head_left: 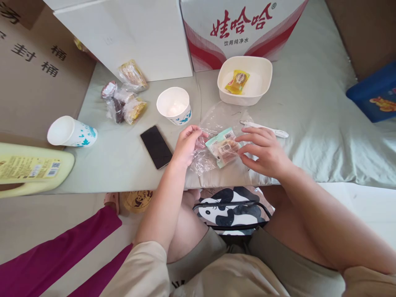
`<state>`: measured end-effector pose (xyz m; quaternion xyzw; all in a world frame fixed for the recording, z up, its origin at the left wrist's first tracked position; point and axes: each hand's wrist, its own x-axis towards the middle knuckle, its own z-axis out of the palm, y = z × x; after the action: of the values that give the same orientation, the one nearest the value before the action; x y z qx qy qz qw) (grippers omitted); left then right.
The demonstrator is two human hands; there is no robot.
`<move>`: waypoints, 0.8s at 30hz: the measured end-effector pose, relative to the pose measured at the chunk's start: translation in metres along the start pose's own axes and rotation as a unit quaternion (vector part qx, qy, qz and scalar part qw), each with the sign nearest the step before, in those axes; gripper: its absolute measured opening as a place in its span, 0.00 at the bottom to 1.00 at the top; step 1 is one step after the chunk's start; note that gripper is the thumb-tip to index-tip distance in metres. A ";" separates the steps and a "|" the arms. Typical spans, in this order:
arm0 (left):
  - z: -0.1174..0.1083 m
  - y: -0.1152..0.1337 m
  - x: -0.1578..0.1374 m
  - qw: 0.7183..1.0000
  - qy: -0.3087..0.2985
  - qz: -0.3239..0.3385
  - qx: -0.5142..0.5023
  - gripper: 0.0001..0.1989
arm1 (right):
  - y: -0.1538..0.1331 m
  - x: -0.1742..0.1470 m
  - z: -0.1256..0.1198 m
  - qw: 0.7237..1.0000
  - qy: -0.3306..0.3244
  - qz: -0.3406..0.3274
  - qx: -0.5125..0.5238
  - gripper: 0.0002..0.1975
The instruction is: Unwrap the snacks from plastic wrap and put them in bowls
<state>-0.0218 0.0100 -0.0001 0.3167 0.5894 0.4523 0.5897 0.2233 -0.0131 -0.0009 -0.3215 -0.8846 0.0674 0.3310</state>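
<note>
A clear plastic bag (202,164) lies spread on the cloth-covered surface. My left hand (187,144) is closed, its thumb and fingers pinching the bag's left side. On the bag lies a small packaged snack (225,147) with a pale green and clear wrapper, a barcode at its top. My right hand (262,150) has its fingers stretched apart, with the fingertips at the packet's right edge. Beyond that hand lies a white utility knife (272,129), partly behind the fingers. A white paper cup (174,105) with whitish contents stands beyond my left hand.
A white bowl (261,78) holds a yellow packet (237,81). Left are a phone (156,147), several wrapped snacks (125,101), a tipped paper cup (71,132) and a yellow jug (34,167). Boxes (241,29) line the back. Another person's purple-trousered leg (77,239) is at lower left.
</note>
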 end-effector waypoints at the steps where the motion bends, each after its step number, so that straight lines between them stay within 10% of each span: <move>1: 0.000 0.000 0.001 1.000 0.008 0.000 -0.002 0.06 | -0.002 0.000 -0.003 1.000 -0.029 0.000 0.009 0.07; 5: 0.001 -0.001 0.002 1.000 0.009 0.007 -0.006 0.07 | -0.008 -0.005 -0.007 0.986 -0.146 0.075 -0.023 0.13; 8: 0.004 -0.002 -0.001 0.999 -0.034 0.007 -0.016 0.08 | -0.010 -0.005 -0.001 0.980 -0.113 0.137 -0.084 0.15; 14: 0.011 -0.002 -0.008 0.993 -0.111 -0.005 -0.043 0.10 | -0.013 0.004 0.011 0.985 -0.119 0.070 -0.106 0.30; 24: 0.005 -0.005 0.009 0.992 0.064 0.092 0.054 0.07 | -0.007 -0.002 -0.003 0.973 0.001 0.229 0.017 0.14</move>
<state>-0.0167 0.0170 -0.0079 0.3717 0.6175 0.4916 0.4887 0.2226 -0.0199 0.0028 -0.5102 -0.7856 0.1566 0.3131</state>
